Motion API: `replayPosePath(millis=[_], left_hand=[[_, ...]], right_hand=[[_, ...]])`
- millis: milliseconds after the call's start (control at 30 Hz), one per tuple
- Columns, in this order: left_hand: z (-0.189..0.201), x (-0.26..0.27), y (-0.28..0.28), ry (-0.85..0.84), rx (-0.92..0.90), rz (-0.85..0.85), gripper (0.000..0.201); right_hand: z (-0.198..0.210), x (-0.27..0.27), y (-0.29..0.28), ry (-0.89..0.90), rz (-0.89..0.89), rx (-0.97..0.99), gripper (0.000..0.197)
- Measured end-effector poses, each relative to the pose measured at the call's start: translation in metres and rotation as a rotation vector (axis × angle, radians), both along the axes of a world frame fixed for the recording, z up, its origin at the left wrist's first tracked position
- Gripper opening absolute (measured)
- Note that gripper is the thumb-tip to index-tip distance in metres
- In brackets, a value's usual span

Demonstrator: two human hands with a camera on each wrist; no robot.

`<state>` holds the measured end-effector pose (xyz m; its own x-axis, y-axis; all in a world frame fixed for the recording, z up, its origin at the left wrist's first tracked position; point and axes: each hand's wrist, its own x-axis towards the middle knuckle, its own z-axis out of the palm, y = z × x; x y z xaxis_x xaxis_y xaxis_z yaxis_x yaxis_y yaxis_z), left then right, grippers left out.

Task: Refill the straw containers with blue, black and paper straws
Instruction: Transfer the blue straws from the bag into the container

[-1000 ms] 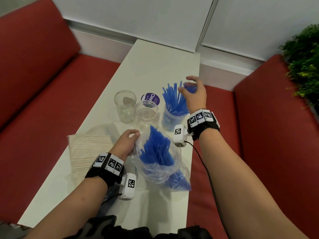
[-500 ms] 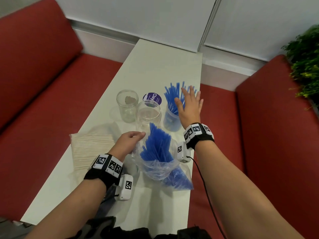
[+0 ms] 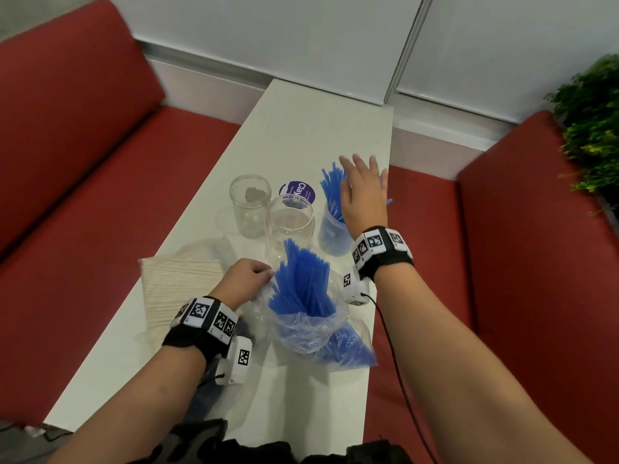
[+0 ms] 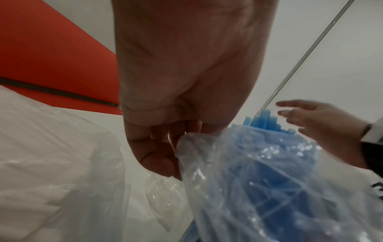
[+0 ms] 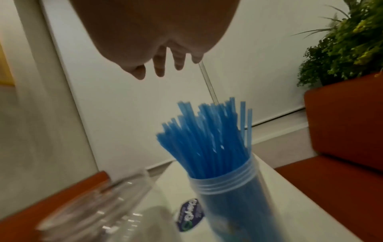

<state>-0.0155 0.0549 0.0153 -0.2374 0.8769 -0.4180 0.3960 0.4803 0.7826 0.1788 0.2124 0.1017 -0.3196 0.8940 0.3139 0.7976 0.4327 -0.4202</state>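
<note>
A clear plastic bag (image 3: pixel 303 329) of blue straws (image 3: pixel 301 283) lies near the table's right edge. My left hand (image 3: pixel 249 276) pinches the bag's rim (image 4: pixel 186 140) at its mouth. A clear jar (image 3: pixel 331 232) packed with upright blue straws (image 5: pixel 207 137) stands behind the bag. My right hand (image 3: pixel 363 192) hovers flat over those straws with fingers spread, holding nothing. Two empty clear jars (image 3: pixel 249 204) (image 3: pixel 290 226) stand left of the full one. A bag of paper straws (image 3: pixel 181 286) lies to the left.
A round purple lid (image 3: pixel 297 191) lies behind the jars. The white table (image 3: pixel 318 128) is narrow, with red benches (image 3: pixel 100 195) on both sides and a plant (image 3: pixel 593 128) at the right. A black cable (image 3: pixel 395 356) hangs from my right wrist over the table edge.
My right hand let go of the blue straws at the jar, drew back with fingers straightened, and now hovers flat over the straw tops. The left hand stayed on the bag.
</note>
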Motion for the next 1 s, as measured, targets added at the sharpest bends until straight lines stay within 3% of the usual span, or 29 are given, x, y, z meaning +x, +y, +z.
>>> replayPosePath(millis=[67, 133, 300, 367, 433, 500, 600, 700, 767, 867, 1000], left_hand=[[-0.003, 0.000, 0.001, 0.017, -0.029, 0.005, 0.023], [-0.005, 0.001, 0.003, 0.035, -0.055, 0.011, 0.023], [-0.011, 0.006, 0.003, 0.047, -0.082, 0.049, 0.022], [-0.015, 0.007, 0.002, 0.044, -0.084, 0.084, 0.021], [-0.017, 0.009, -0.001, 0.013, -0.080, 0.101, 0.020], [-0.017, 0.013, -0.003, -0.113, -0.069, 0.127, 0.018], [-0.009, 0.020, -0.007, -0.510, -0.083, 0.225, 0.022], [0.000, 0.018, -0.010, -0.900, -0.146, 0.352, 0.032], [0.002, 0.017, -0.012, -0.932, -0.174, 0.429, 0.028], [0.001, 0.023, -0.016, -0.806, -0.171, 0.413, 0.023], [0.002, 0.028, -0.021, -0.904, -0.232, 0.107, 0.057]], right_hand=[[0.002, -0.002, -0.023, 0.250, 0.034, 0.089, 0.039], [-0.003, -0.001, -0.049, 0.330, -0.020, -0.004, 0.034], [-0.045, 0.028, -0.103, -0.008, -0.336, -0.608, 0.034], [-0.062, 0.034, -0.122, -0.115, -0.373, -0.849, 0.040], [-0.076, 0.037, -0.138, -0.113, -0.363, -0.999, 0.036], [-0.085, 0.042, -0.147, -0.014, -0.391, -1.003, 0.024], [-0.086, 0.051, -0.145, 0.190, -0.393, -0.922, 0.018], [-0.082, 0.061, -0.143, 0.564, -0.456, -0.979, 0.024], [-0.082, 0.063, -0.145, 0.767, -0.536, -1.030, 0.021], [-0.088, 0.060, -0.153, 0.970, -0.621, -1.097, 0.027], [-0.088, 0.052, -0.164, 1.187, -0.725, -1.197, 0.028]])
